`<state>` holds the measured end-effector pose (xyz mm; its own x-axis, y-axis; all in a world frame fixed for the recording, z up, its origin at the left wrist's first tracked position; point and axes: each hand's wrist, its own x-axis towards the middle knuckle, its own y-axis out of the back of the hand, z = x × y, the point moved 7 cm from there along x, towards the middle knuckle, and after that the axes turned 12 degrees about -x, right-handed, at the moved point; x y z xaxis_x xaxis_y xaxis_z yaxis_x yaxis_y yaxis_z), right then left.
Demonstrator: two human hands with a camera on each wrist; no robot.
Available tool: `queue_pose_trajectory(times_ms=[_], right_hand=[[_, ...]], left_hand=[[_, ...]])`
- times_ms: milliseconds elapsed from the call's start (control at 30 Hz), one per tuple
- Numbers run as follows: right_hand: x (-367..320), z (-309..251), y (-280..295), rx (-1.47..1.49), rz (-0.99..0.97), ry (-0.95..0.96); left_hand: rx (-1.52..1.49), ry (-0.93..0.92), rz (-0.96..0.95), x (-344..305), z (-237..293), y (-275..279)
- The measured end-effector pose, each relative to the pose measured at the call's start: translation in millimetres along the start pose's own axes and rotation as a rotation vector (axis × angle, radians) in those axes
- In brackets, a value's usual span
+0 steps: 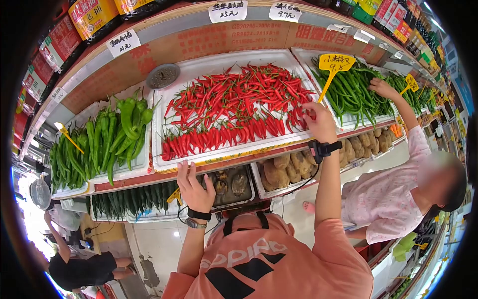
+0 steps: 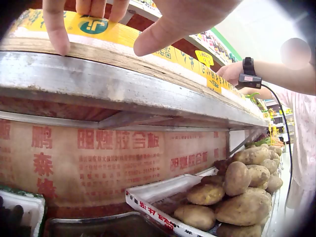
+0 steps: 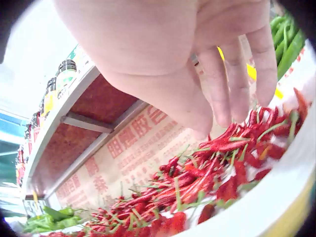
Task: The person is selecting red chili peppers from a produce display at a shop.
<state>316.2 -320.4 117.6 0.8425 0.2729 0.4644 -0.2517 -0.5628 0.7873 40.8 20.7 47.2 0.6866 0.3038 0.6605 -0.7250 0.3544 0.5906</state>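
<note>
Red chili peppers (image 1: 234, 99) fill a white foam tray (image 1: 224, 153), with a row of them lined up along its front. My right hand (image 1: 321, 123) is over the tray's right end, fingers pointing down. In the right wrist view its fingertips (image 3: 224, 118) reach right to the tops of the red chilies (image 3: 217, 163), the thumb apart from the straight fingers and no chili seen between them. My left hand (image 1: 196, 189) rests at the tray's front edge with fingers spread. The left wrist view shows its fingertips (image 2: 59, 44) against the yellow-taped edge.
Green peppers (image 1: 109, 132) stand left of the tray, thin green chilies (image 1: 353, 92) right, marked by a yellow price sign (image 1: 336, 64). A metal dish (image 1: 163, 76) sits at the back corner. Potatoes (image 1: 284, 169) lie on the shelf below. Another person (image 1: 393, 194) reaches in from the right.
</note>
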Motion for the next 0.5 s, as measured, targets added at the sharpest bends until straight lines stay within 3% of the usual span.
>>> queue_pose_trajectory(times_ms=[33,167,267,467,500], right_hand=[[-1,6,5,-0.151,-0.060,-0.106],[-11,35,7,-0.257,0.007,-0.162],[-15,49,4,-0.411,-0.065,-0.137],[-15,54,-5,-0.356,-0.254,-0.262],[-13,56,-7,-0.366,-0.213,-0.233]], left_hand=[[0.001,0.000,0.001,0,0,-1],[0.003,-0.001,0.010,0,-1,-2],[0.012,-0.005,0.012,0,0,-2],[0.010,-0.001,0.006,0,0,-2],[0.009,-0.001,0.007,0,0,-2]])
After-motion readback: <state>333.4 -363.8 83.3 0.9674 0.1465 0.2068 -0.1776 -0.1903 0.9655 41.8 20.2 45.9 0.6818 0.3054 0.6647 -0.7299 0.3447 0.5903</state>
